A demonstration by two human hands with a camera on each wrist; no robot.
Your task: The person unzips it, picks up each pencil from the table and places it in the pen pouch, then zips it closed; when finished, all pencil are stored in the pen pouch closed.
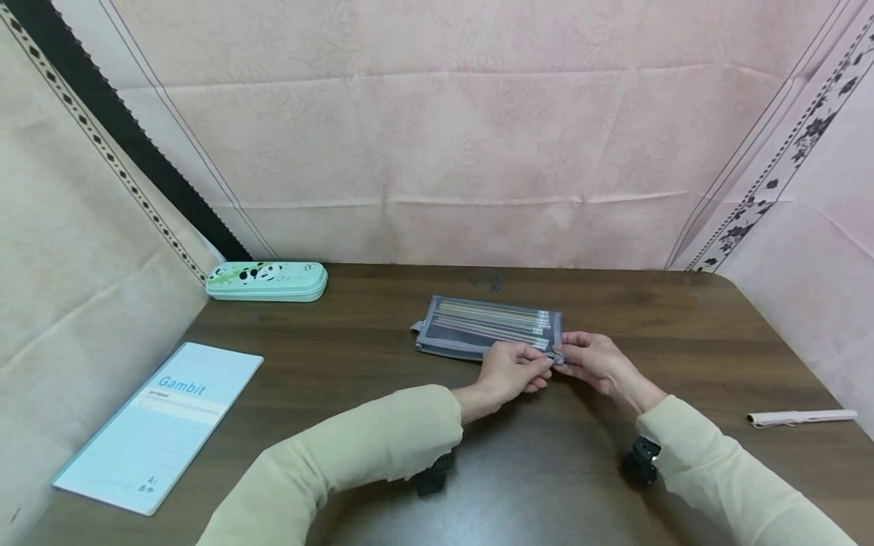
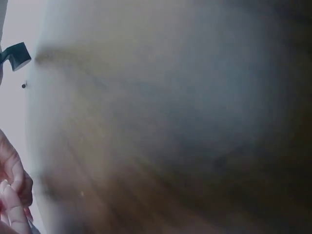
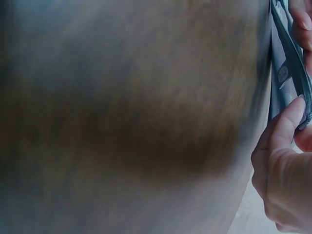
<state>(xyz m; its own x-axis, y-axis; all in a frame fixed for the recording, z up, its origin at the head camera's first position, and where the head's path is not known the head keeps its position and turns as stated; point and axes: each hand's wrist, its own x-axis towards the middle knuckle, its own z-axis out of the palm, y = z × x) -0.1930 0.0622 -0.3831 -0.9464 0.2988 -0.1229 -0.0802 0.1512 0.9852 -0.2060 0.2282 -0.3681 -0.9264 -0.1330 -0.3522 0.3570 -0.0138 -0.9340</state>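
Note:
A grey zippered pencil pouch (image 1: 488, 324) lies towards the back of the table, with several long thin pencils showing through its front. My right hand (image 1: 599, 365) pinches its near right corner between thumb and fingers. Right beside it, my left hand (image 1: 508, 374) pinches the zipper end at that same corner, fingertips almost meeting the right ones. In the right wrist view the pouch's zipper edge (image 3: 292, 53) runs down to the right fingertips (image 3: 295, 109). Only some fingers (image 2: 13, 202) show at the left wrist view's lower left.
A mint-green pencil box (image 1: 268, 282) with a panda print stands at the back left. Nearer lies a light blue notebook (image 1: 160, 428). A white pen (image 1: 802, 417) is at the right edge. Patterned cloth (image 1: 437, 152) walls in the brown table (image 1: 328, 334) behind and at the sides.

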